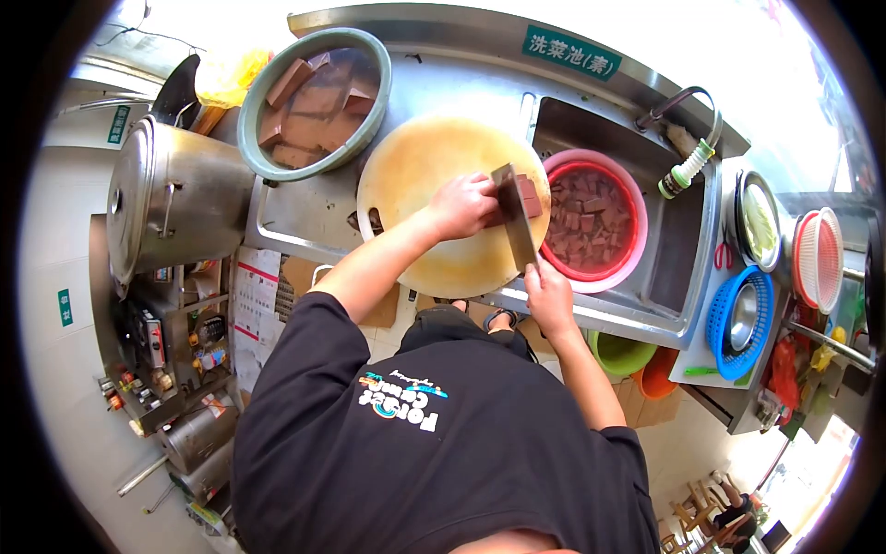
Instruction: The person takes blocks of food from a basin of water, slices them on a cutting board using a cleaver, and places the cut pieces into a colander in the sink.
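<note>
My right hand grips the handle end of a cleaver, its wide blade standing over the round cutting board. On the board, my left hand is closed on a reddish-brown block of blood curd, mostly hidden behind the fingers and blade. Cut pieces of blood curd lie just right of the blade. A red basin inside a pink one holds many small cubes in liquid. Large blocks sit in liquid in the grey-green tub at upper left.
The board overlaps the left edge of a metal sink with a tap. A tall steel pot stands at left. On the right are a blue basket, a metal bowl and red scissors. A person is far off, lower right.
</note>
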A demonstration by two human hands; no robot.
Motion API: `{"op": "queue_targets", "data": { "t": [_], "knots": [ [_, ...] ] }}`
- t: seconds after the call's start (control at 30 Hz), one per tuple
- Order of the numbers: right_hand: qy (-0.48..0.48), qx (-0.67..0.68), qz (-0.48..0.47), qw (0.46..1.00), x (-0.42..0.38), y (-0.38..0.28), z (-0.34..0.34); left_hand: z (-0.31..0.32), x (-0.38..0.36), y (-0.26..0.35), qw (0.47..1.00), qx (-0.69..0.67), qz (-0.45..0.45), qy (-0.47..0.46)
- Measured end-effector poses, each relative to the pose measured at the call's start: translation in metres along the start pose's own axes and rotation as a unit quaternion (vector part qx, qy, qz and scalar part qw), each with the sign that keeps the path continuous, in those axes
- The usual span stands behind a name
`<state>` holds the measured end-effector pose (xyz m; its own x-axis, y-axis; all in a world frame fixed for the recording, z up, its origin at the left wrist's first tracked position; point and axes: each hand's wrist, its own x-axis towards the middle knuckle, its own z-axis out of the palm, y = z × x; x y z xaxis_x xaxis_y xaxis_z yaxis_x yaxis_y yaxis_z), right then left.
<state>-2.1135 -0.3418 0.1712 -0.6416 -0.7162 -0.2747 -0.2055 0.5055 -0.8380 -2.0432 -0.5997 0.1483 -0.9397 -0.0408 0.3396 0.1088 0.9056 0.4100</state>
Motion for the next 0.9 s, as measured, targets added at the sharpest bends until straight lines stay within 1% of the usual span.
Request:
{"op": "queue_targets", "data": {
  "t": [0.07, 0.13, 0.17, 0.2, 0.23, 0.33, 0.4, 0.47, 0.53, 0.6, 0.67, 0.73, 0.8, 0.87, 0.9],
  "knots": [
    [0.014, 0.036, 0.001, 0.999, -0.003, -0.006, 0.002, 0.000, -0.007, 0.002, 1.000, -0.018, -0.012, -0.002],
    [-0.020, -0.011, 0.010, 1.000, 0.001, -0.006, 0.000, -0.004, -0.006, 0.003, 0.998, -0.002, -0.021, -0.052],
    [-0.040, -0.036, 0.020, 0.998, 0.004, -0.005, -0.001, -0.005, -0.006, 0.005, 0.999, -0.002, -0.018, -0.051],
    [-0.037, -0.037, 0.019, 0.998, 0.003, -0.006, 0.000, -0.007, -0.006, 0.006, 0.999, -0.006, -0.017, -0.051],
    [-0.007, -0.011, 0.003, 1.000, 0.001, -0.007, 0.003, -0.008, -0.006, 0.004, 0.999, -0.010, -0.019, -0.050],
    [0.006, 0.021, 0.005, 1.000, -0.002, -0.009, 0.005, -0.005, -0.011, -0.003, 0.999, -0.037, -0.007, -0.026],
    [-0.029, -0.036, 0.011, 0.999, 0.002, -0.006, 0.004, -0.008, -0.012, -0.002, 0.999, -0.021, -0.003, -0.035],
    [-0.032, -0.061, 0.003, 0.998, 0.004, -0.001, 0.006, -0.010, -0.010, -0.002, 0.999, -0.002, 0.002, -0.042],
    [0.007, -0.002, -0.006, 1.000, -0.004, 0.000, 0.012, -0.008, -0.014, -0.001, 1.000, -0.003, -0.006, -0.024],
    [0.005, 0.003, -0.001, 1.000, -0.003, -0.008, 0.010, -0.008, -0.019, 0.002, 0.999, -0.002, -0.028, -0.040],
    [-0.025, -0.030, 0.005, 0.999, 0.001, -0.009, 0.008, -0.007, -0.017, 0.001, 0.998, 0.002, -0.041, -0.052],
    [-0.010, -0.025, -0.002, 1.000, 0.000, -0.008, 0.009, -0.004, -0.020, 0.000, 0.999, 0.017, -0.026, -0.015],
    [0.008, -0.016, -0.012, 1.000, -0.005, -0.009, 0.013, -0.004, -0.019, 0.001, 0.999, 0.007, -0.035, 0.001],
    [0.009, -0.003, -0.016, 1.000, -0.004, -0.013, 0.012, -0.003, -0.022, 0.002, 0.999, -0.005, -0.041, 0.016],
    [-0.009, -0.027, -0.014, 0.999, -0.002, -0.013, 0.011, -0.003, -0.022, 0.002, 0.999, -0.002, -0.035, 0.018]
  ]
}}
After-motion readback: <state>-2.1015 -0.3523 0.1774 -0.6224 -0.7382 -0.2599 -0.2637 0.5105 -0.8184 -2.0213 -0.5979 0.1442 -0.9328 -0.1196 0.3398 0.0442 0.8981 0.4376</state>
